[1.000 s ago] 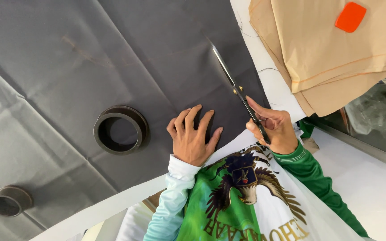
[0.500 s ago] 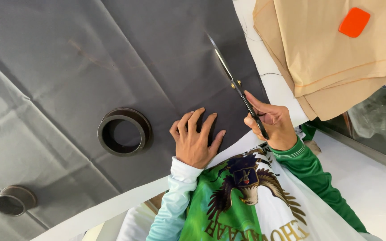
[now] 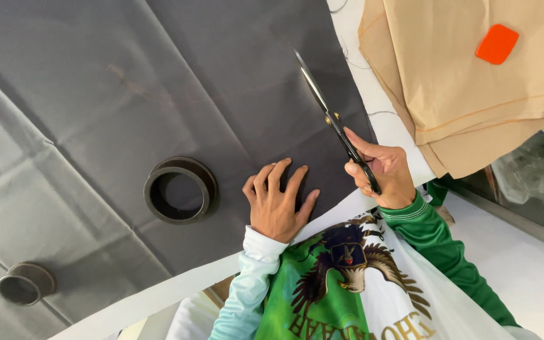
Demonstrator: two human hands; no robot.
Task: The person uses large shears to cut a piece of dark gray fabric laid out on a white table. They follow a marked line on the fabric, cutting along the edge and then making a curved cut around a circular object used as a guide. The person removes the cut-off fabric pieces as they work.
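Currently, my right hand (image 3: 382,176) holds a pair of black scissors (image 3: 335,123), grip closed through the handles, index finger laid along the shank. Blades run away from me, close together with the tips near-shut, lying over the right edge zone of a large sheet of dark grey fabric (image 3: 127,94). My left hand (image 3: 278,201) lies flat, palm down, fingers spread, pressing the fabric just beside the scissor handles; its grip is wide and holds nothing. Fabric covers most of the white counter (image 3: 379,119), with fold creases running across it; a bare strip of counter shows along the near edge and to the right of the blades. Two dark round ring-shaped weights sit on the fabric: a larger ring (image 3: 181,189) near my left hand, not touching it, and a smaller ring (image 3: 25,283) well apart at the far left. Beyond the scissors, on the right, a stack of tan fabric pieces (image 3: 473,94) overhangs the counter, with a small orange piece (image 3: 497,44) resting on top. Loose threads lie on the counter between the grey sheet and the tan stack.
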